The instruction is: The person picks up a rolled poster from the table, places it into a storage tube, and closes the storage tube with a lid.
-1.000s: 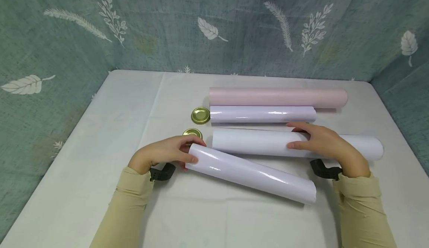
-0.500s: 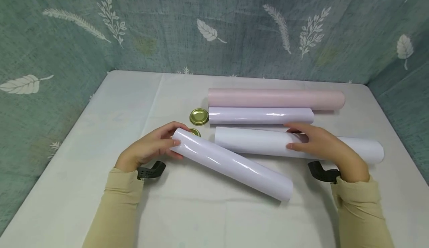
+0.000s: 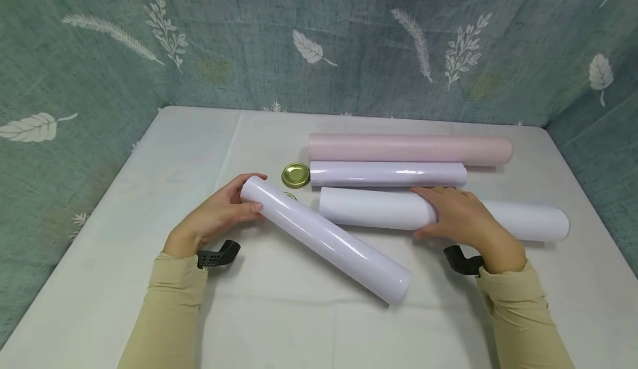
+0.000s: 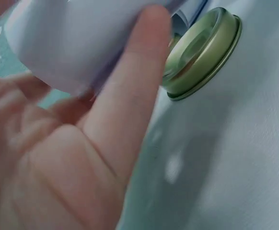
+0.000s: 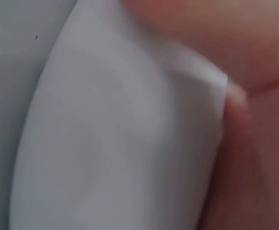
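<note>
In the head view my left hand [image 3: 214,216] grips the upper left end of a glossy white roll [image 3: 329,241], thumb on the near side and fingers behind. That roll slants down to the right, its left end raised. My right hand [image 3: 461,219] lies across a matte white roll [image 3: 374,208], thumb at its near side and fingers over the far side. The right wrist view shows this matte roll [image 5: 106,134] filling the space beside the fingers. Just beyond the left thumb, the left wrist view has a gold jar lid [image 4: 202,55].
Behind lie a pink roll [image 3: 408,149] and a thinner glossy lilac-white roll [image 3: 389,174], side by side. Another gold lid [image 3: 296,175] sits at their left ends. The white-covered table [image 3: 279,330] meets a leaf-patterned green curtain [image 3: 239,42] at the back and sides.
My left hand has moved left and away from me, swinging the glossy roll to a steeper slant. My right hand has slid slightly left along the matte roll.
</note>
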Available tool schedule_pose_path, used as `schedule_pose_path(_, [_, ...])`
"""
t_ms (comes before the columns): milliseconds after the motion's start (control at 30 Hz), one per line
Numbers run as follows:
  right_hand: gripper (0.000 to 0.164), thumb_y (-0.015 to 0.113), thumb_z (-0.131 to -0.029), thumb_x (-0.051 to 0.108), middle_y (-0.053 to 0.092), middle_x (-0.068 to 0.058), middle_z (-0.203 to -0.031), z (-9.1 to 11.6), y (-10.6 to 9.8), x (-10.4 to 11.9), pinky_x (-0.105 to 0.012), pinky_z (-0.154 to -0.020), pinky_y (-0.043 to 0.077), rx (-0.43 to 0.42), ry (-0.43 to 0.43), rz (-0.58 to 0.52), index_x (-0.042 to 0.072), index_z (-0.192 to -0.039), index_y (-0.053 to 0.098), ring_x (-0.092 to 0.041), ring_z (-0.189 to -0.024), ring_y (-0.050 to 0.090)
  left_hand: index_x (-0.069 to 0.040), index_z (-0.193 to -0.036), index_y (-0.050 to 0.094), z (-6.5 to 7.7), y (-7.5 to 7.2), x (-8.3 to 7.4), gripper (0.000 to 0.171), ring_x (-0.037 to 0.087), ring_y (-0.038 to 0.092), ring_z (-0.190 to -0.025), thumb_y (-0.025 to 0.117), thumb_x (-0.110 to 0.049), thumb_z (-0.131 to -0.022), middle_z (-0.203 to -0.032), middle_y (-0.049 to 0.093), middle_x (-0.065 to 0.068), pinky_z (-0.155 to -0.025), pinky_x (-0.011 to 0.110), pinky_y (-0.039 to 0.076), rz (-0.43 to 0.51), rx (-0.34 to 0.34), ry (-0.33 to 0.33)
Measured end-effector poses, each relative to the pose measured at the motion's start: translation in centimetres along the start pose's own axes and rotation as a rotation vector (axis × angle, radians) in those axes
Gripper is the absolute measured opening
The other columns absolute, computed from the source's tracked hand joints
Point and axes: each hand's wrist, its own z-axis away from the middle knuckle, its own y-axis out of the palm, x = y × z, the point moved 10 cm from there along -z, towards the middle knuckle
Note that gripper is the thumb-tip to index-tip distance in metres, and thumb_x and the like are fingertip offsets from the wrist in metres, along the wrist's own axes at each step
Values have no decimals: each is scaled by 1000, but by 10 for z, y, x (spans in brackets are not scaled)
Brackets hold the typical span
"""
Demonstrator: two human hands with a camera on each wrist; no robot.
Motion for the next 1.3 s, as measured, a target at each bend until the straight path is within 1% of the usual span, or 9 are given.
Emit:
schedule_pose_path(133, [93, 76, -58, 54, 49, -12, -123, 1, -1, 4, -56, -83, 31, 13, 22, 12, 18, -135, 37, -33, -109, 45, -10, -135, 28, 3, -10, 0, 66, 29, 52, -101, 64, -2, -81, -122, 39, 20, -84, 40, 45, -27, -40, -9])
schedule_pose_path(233, [91, 76, -59, 53, 49, -12, -122, 1, -2, 7, -56, -83, 31, 14, 21, 8, 17, -134, 38, -33, -109, 45, -9, -133, 28, 7, -19, -4, 59, 28, 54, -98, 59, -1, -84, -119, 39, 19, -82, 44, 45, 27, -77, 32])
schedule_pose_path(367, [86, 75, -60, 54, 51, -11, -121, -2, -2, 9, -54, -80, 34, 0, -2, 12, 17, -131, 42, -32, -107, 47, -7, -133, 26, 11, -25, -11, 49, 25, 53, -101, 49, 0, -90, -120, 40, 15, -83, 46, 44, 175, -76, 118])
schedule_pose_path(467, [83, 74, -60, 56, 52, -9, -118, -5, -1, 9, -52, -78, 36, -11, -21, 9, 17, -128, 45, -30, -104, 49, -5, -131, 29, 12, -26, -13, 41, 25, 55, -99, 43, 0, -92, -116, 47, 12, -82, 46, 45, 309, -58, 167])
schedule_pose_path(667, [82, 75, -57, 56, 55, -8, -113, -8, 0, 7, -47, -78, 38, -46, -42, -24, 16, -124, 49, -27, -100, 51, -7, -122, 38, 11, -33, -10, 25, 28, 57, -96, 33, -8, -97, -110, 55, 12, -80, 47, 45, 541, -39, 194])
schedule_pose_path(800, [79, 77, -56, 54, 56, -6, -113, -8, -4, 7, -46, -80, 38, -92, -51, -30, 17, -121, 51, -25, -100, 51, -10, -123, 37, 10, -42, -6, 26, 30, 55, -98, 31, -15, -98, -114, 49, 12, -80, 48, 45, 614, -70, 189])
schedule_pose_path(1033, [75, 77, -58, 52, 56, -4, -113, -4, -7, 6, -45, -80, 38, -116, -61, -40, 20, -120, 51, -24, -98, 52, -19, -128, 31, 12, -54, -5, 34, 22, 43, -108, 39, -26, -96, -122, 38, 5, -86, 41, 40, 633, -187, 196])
schedule_pose_path(1167, [75, 75, -59, 54, 55, -5, -114, -1, -7, 3, -48, -81, 37, -103, -54, -37, 20, -121, 50, -26, -100, 51, -22, -125, 32, 9, -47, -9, 31, 19, 36, -110, 39, -29, -96, -119, 38, 2, -91, 38, 30, 588, -176, 235])
schedule_pose_path(1300, [75, 74, -60, 56, 55, -5, -115, 0, -5, 1, -49, -81, 36, -87, -37, -37, 21, -122, 49, -26, -101, 50, -21, -120, 33, 6, -37, -14, 27, 18, 41, -105, 43, -19, -95, -113, 41, 2, -83, 35, 32, 555, -166, 278])
